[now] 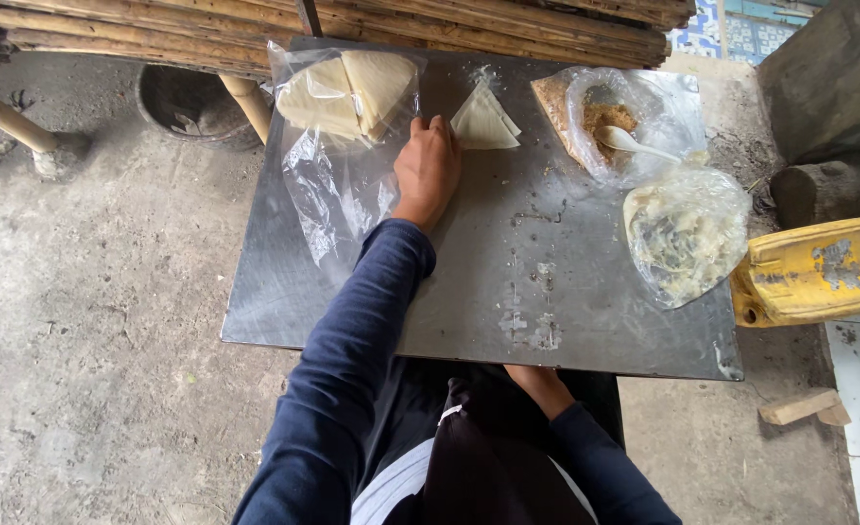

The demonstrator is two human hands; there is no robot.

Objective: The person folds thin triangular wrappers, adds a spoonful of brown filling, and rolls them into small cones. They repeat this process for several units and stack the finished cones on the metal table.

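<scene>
Head view: a metal counter [469, 292] fills the middle of the frame. At its upper left lies a clear bag [338, 126] holding folded pale wrappers [347, 89]. Just right of centre at the top sits a single folded triangle [485, 122]. At the upper right an open bag of brown filling [610, 115] has a white spoon [632, 144] resting in it, and below that lies a second bag [688, 233] of pale shredded filling. A yellow jerrycan [819, 270] stands off the counter's right edge; bamboo poles [352, 24] cross the top.

The left hand [427, 170] reaches up the counter between bag and triangle, its fingers [442, 128] pressed together and curled, touching the triangle's left corner. The right hand [537, 381] sits at the counter's lower edge, mostly hidden below it; I cannot tell how its fingers are set.
</scene>
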